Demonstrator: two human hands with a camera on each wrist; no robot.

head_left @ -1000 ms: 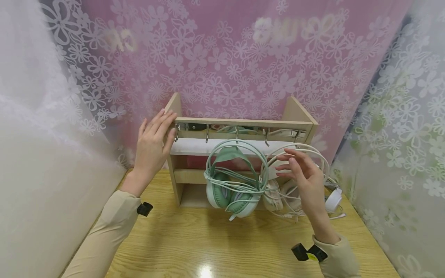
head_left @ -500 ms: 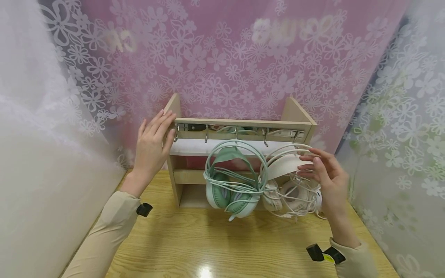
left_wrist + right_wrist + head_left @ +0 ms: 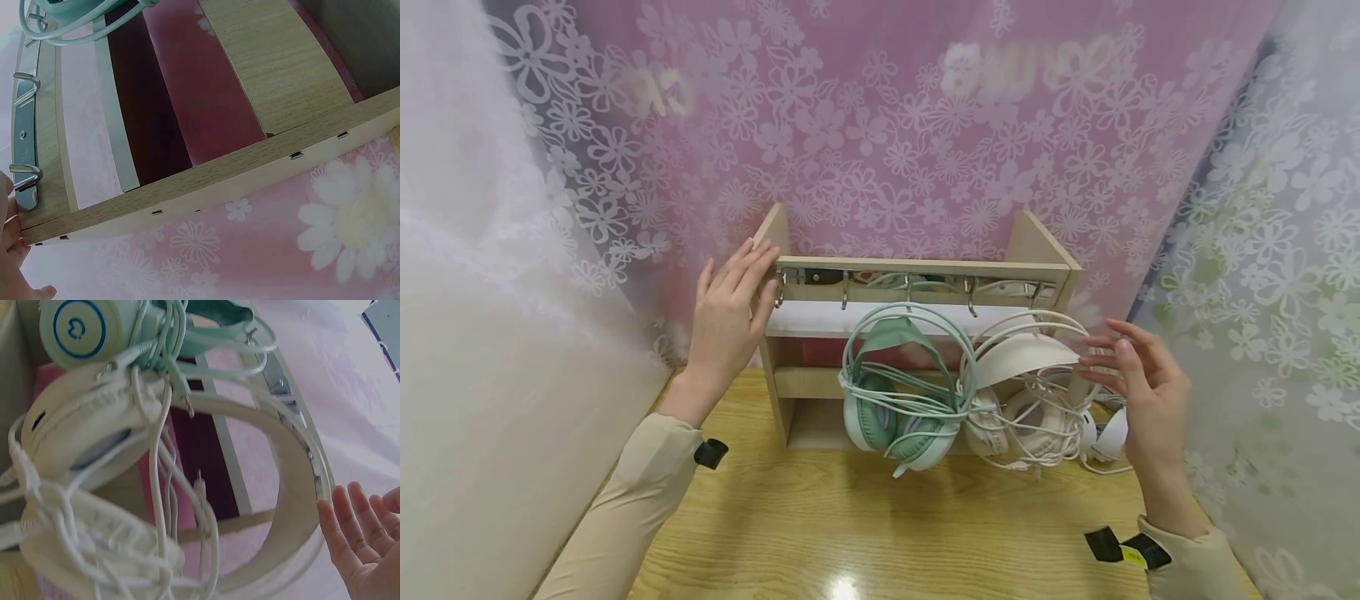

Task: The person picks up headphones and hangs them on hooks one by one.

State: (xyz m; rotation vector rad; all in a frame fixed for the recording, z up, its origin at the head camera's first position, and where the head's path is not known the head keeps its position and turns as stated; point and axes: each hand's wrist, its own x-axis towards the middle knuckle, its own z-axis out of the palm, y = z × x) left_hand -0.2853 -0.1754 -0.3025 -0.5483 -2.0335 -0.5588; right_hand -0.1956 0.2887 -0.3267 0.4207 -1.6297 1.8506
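Observation:
My left hand (image 3: pixel 726 304) rests on the top left corner of a small wooden shelf rack (image 3: pixel 857 265), fingers fairly straight. In the left wrist view, its fingertips lie at the rack's edge beside the end hook (image 3: pixel 26 178). Green headphones (image 3: pixel 898 333) wrapped in their own cable hang from the middle hook. Beside them, cream-white headphones (image 3: pixel 1022 358) hang at the right end, cable wound loosely about the ear cups. My right hand (image 3: pixel 1153 404) is at the right of the cream-white headband, fingers extended and holding nothing; in the right wrist view its fingertips are right at the band.
Several metal hooks (image 3: pixel 845 292) line the rack's front, those at the left bare. More white headphones (image 3: pixel 1111 437) with cables lie on the wooden table (image 3: pixel 850 533) behind the right end. Flower-patterned curtains (image 3: pixel 887 125) stand close behind and at the right.
My right hand has moved right, from in front of the cream-white headphones to beside them, uncovering the headband. The left hand has stayed on the rack's corner.

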